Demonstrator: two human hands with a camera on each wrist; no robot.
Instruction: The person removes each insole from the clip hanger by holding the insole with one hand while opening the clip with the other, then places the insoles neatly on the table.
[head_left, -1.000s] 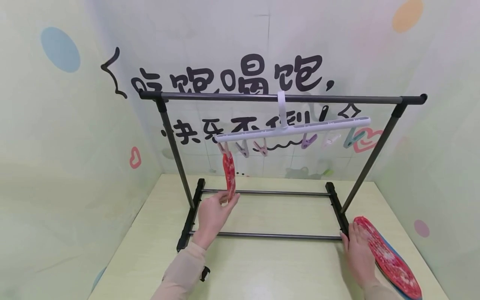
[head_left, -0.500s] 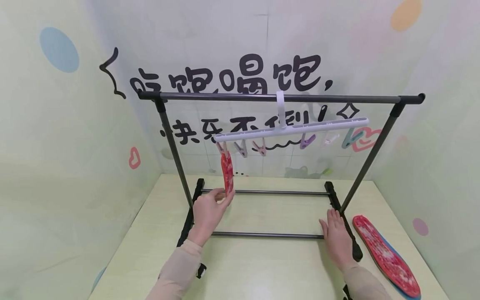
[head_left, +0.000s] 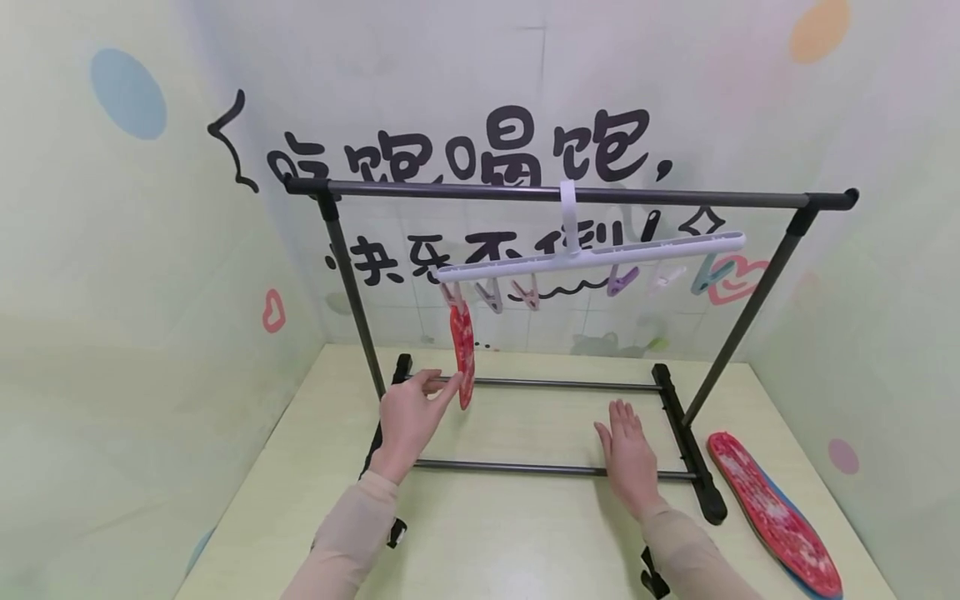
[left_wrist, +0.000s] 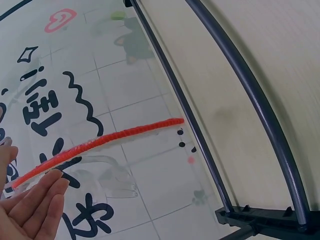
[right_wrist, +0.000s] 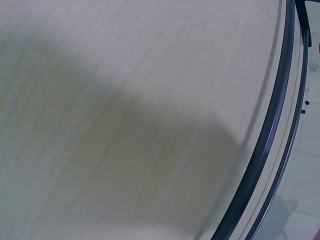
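Observation:
A red mottled insole (head_left: 463, 350) hangs lengthwise from a pink clip (head_left: 453, 296) at the left end of a white clip hanger (head_left: 510, 268). My left hand (head_left: 408, 417) is beside it, thumb and fingers spread loosely, the thumb overlapping the insole's edge in the head view. In the left wrist view the insole (left_wrist: 115, 136) appears edge-on near the fingers (left_wrist: 42, 200), which do not curl round it. My right hand (head_left: 630, 458), fingers straight, is over the front lower bar of the rack (head_left: 525, 468) and holds nothing; contact with the bar is unclear.
Another red insole (head_left: 776, 517) with a blue edge lies on the table (head_left: 510, 533), right of the rack's right foot (head_left: 705, 492). Several other clips, including a purple clip (head_left: 621, 282), hang unloaded. The black top bar (head_left: 465, 192) carries the hanger. A patterned wall stands behind.
My right hand has moved left from beside the lying insole to the front bar. The left hand has let go of the hanging insole's lower end and shifted slightly left.

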